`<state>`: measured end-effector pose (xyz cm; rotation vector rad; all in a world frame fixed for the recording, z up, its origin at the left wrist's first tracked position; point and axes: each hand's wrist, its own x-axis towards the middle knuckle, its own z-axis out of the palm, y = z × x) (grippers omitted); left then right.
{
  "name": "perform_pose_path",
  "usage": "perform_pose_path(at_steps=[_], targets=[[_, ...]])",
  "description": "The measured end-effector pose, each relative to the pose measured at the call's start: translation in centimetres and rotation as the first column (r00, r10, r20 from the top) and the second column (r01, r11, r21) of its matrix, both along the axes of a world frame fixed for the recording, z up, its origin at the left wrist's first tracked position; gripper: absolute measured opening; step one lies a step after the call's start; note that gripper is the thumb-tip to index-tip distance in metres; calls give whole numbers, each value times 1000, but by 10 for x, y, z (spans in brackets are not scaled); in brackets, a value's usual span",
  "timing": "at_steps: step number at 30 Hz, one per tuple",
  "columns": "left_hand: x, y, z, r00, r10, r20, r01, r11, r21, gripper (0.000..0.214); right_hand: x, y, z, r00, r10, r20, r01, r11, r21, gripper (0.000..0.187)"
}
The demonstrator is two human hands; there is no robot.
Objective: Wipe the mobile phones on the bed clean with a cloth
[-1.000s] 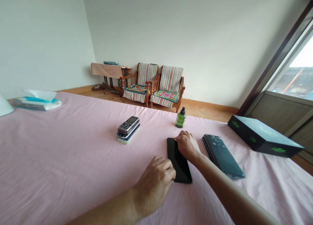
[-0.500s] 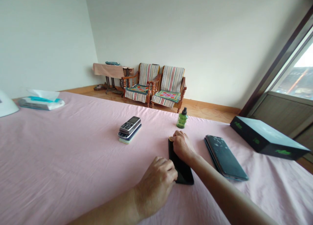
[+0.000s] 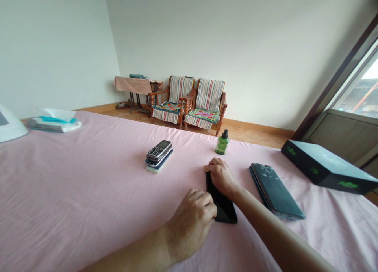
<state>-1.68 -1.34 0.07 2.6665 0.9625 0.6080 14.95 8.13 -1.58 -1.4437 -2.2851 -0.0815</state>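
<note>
A flat black device with a dark glossy face, like a phone or small tablet point(image 3: 226, 211), lies on the pink cloth in front of me. My left hand point(image 3: 193, 213) is closed on its left edge near the close end, fingertips partly hidden. Over the far end, my right hand point(image 3: 220, 175) pinches a small pale-yellow pad point(image 3: 206, 168), which pokes out past the device's far left corner. Most of the pad is covered by the fingers. To the right lies a stack of large dark phones point(image 3: 276, 191), the top one marked with whitish patches.
A pile of keypad phones point(image 3: 159, 154) sits left of centre. Beyond my right hand stands a green spray bottle point(image 3: 222, 144). A black box point(image 3: 327, 167) is at the right, a tissue pack point(image 3: 56, 123) far left, beside a white object point(image 3: 10, 126). Two chairs point(image 3: 203, 102) stand behind.
The view has swung slightly, shifting everything rightward. My right hand and the pale pad have moved a little left across the device's far end. My left hand keeps its hold.
</note>
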Motion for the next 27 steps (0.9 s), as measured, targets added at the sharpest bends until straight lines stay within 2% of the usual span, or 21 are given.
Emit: perform_pose_path(at_steps=[4, 11, 14, 17, 19, 22, 24, 27], targets=[[0, 0, 0, 1000, 6, -4, -6, 1000, -6, 12, -3, -14, 3, 998, 57, 20, -57, 998, -4, 30], [1, -1, 0, 1000, 1, 19, 0, 1000, -12, 14, -8, -55, 8, 993, 119, -23, -120, 993, -20, 21], [2, -3, 1, 996, 75, 42, -75, 997, -9, 18, -7, -68, 7, 973, 187, -133, -191, 981, -22, 21], [3, -5, 1, 983, 176, 53, -177, 984, 2, 22, -4, -74, 5, 935, 236, -265, -255, 966, -37, 30], [3, -5, 1, 979, 199, 48, -199, 980, 0, 22, 0, -73, 5, 912, 223, -345, -254, 966, -44, 34], [4, -4, 1, 981, 189, 32, -188, 981, -47, 21, 7, -60, 3, 903, 117, -414, -118, 993, 24, 38], [5, -3, 1, 983, 183, 28, -180, 981, -77, 21, 13, -45, 0, 906, 63, -418, -41, 997, 60, 37], [4, -2, 2, 984, 174, 23, -172, 982, -84, 20, 17, -22, -8, 917, 37, -397, -4, 997, 82, 36]])
